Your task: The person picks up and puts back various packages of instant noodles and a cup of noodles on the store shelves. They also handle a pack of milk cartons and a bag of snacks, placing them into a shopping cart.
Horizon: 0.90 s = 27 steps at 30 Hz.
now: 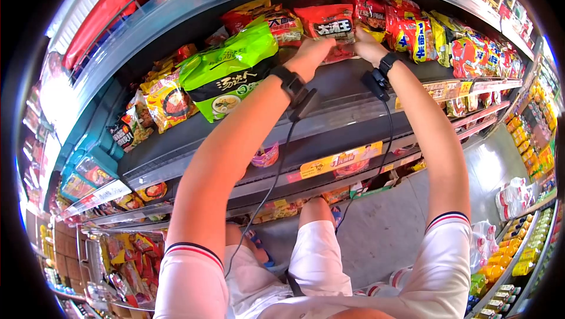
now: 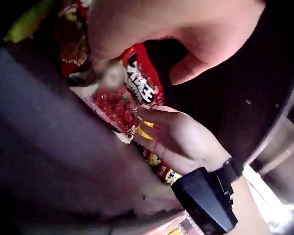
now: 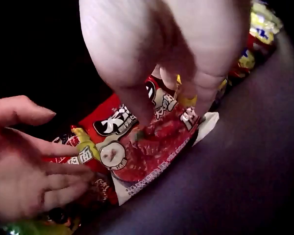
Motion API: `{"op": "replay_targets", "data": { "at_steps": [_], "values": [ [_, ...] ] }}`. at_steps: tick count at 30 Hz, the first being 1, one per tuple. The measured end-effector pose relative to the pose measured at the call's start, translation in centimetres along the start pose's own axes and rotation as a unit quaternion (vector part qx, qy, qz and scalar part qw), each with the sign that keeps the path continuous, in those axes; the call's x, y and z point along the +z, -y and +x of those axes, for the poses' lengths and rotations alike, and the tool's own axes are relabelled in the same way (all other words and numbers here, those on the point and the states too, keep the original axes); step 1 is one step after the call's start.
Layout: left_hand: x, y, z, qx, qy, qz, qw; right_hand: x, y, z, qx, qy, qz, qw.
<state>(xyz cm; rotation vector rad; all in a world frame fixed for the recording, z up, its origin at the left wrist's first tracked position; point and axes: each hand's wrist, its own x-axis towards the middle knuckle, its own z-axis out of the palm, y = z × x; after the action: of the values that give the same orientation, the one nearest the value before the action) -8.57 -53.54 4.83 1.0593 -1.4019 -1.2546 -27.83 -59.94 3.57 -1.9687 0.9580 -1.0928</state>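
Observation:
A red instant noodle packet (image 1: pixel 333 22) with a black-and-white label leans upright on the dark shelf. My right hand (image 1: pixel 369 48) holds its right side; the right wrist view has the thumb (image 3: pixel 137 105) on the printed front and fingers around the right edge. At the packet's left side is my left hand (image 1: pixel 315 54), its fingers extended and its thumb (image 2: pixel 186 71) standing away from the packet in the left wrist view. Left fingertips lie close by the packet's left edge, partly hidden by the hand itself.
A large green noodle bag (image 1: pixel 229 72) stands to the left, with a yellow packet (image 1: pixel 168 101) beyond it. Several red and yellow packets (image 1: pixel 412 36) line the right. The shelf's front edge carries price tags (image 1: pixel 435 90). Cables (image 1: pixel 276 172) hang from both wrist cameras.

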Motion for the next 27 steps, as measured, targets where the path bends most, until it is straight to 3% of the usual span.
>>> {"op": "replay_targets", "data": {
  "at_steps": [1,2,3,4,6,8,11,13,14,15,19,20,22,27],
  "values": [
    [0.3,-0.8,-2.3,0.026,-0.015,0.064,0.997,0.0,-0.4,0.1,-0.029,-0.029,-0.019,0.999],
    [0.5,0.3,-2.5,0.049,-0.094,0.104,0.989,-0.3,-0.8,0.1,-0.058,-0.058,-0.039,0.996],
    [0.5,0.1,-4.7,0.102,-0.079,0.186,0.974,-0.7,-3.2,1.1,-0.11,-0.132,-0.145,0.974],
    [0.3,-0.3,-8.1,0.153,-0.065,0.266,0.95,-0.6,-1.8,-0.3,-0.045,-0.114,-0.042,0.992],
    [0.5,-0.2,-16.8,0.226,0.004,0.194,0.955,1.5,3.5,-5.1,-0.122,-0.239,-0.132,0.954],
    [-0.2,-0.2,-25.2,0.267,0.026,0.252,0.93,4.1,6.7,-8.4,-0.149,-0.199,-0.036,0.968],
    [-2.3,1.4,-34.9,0.206,-0.012,0.246,0.947,10.4,11.2,-13.8,-0.176,-0.079,0.099,0.976],
    [-5.1,5.6,-40.0,0.17,-0.103,0.158,0.967,15.5,14.2,-17.0,-0.137,-0.003,0.113,0.984],
    [-6.1,6.1,-42.9,0.091,-0.152,0.075,0.981,17.9,16.0,-18.3,-0.111,0.052,0.1,0.987],
    [-7.5,7.6,-45.7,0.069,-0.221,0.044,0.972,20.7,17.4,-19.2,-0.129,0.094,0.065,0.985],
    [-11.5,12.0,-57.4,0.018,-0.363,-0.102,0.926,31.3,21.0,-21.3,-0.183,0.223,0.095,0.953],
    [-12.5,13.6,-59.8,0.094,-0.429,0.005,0.898,34.0,22.1,-21.6,-0.214,0.242,0.093,0.942],
    [-14.2,12.8,-64.9,0.088,-0.532,0.098,0.837,39.8,24.3,-22.3,-0.231,0.293,0.093,0.923],
    [-19.3,13.7,-75.5,-0.002,-0.681,0.064,0.729,54.4,28.0,-24.9,-0.227,0.435,0.167,0.855]
  ]
}}
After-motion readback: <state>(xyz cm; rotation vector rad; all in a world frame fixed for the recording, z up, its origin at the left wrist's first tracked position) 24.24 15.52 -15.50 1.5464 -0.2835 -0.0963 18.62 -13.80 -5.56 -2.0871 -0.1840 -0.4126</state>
